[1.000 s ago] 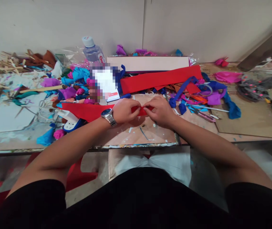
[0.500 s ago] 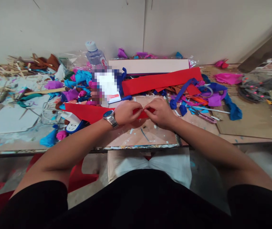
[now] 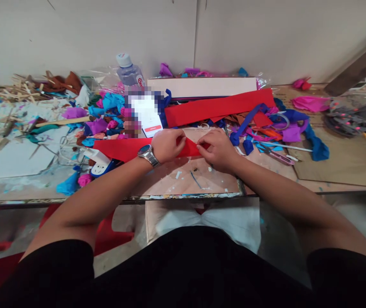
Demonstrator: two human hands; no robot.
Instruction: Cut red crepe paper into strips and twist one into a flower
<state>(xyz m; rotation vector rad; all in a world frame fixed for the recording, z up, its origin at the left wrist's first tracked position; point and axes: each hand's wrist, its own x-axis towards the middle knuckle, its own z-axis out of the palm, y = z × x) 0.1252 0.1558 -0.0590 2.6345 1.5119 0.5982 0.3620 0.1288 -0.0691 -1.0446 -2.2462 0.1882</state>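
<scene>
A red crepe paper strip [image 3: 122, 147] lies along the near part of the table and runs under my left hand. My left hand [image 3: 166, 146], with a metal watch at the wrist, is closed on the strip, thumb and fingers pinching its upper edge. Between the hands the strip narrows to a tip. My right hand [image 3: 215, 147] pinches that tip between thumb and forefinger, its other fingers curled. Behind them, a wider folded red strip [image 3: 218, 108] rests on coloured scraps. A lit phone [image 3: 152, 119] leans behind my left hand.
A water bottle [image 3: 130, 72] stands at the back. Paper flowers and wooden sticks crowd the left, beside a power strip [image 3: 101, 168]. Right of my hands are a pink-handled cutter [image 3: 279, 157], blue and purple scraps, and cardboard [image 3: 337, 164]. The table's front edge runs below my forearms.
My hands have moved apart from where their fingertips met. The strip's pointed right end now shows between them, and its left part lies flatter.
</scene>
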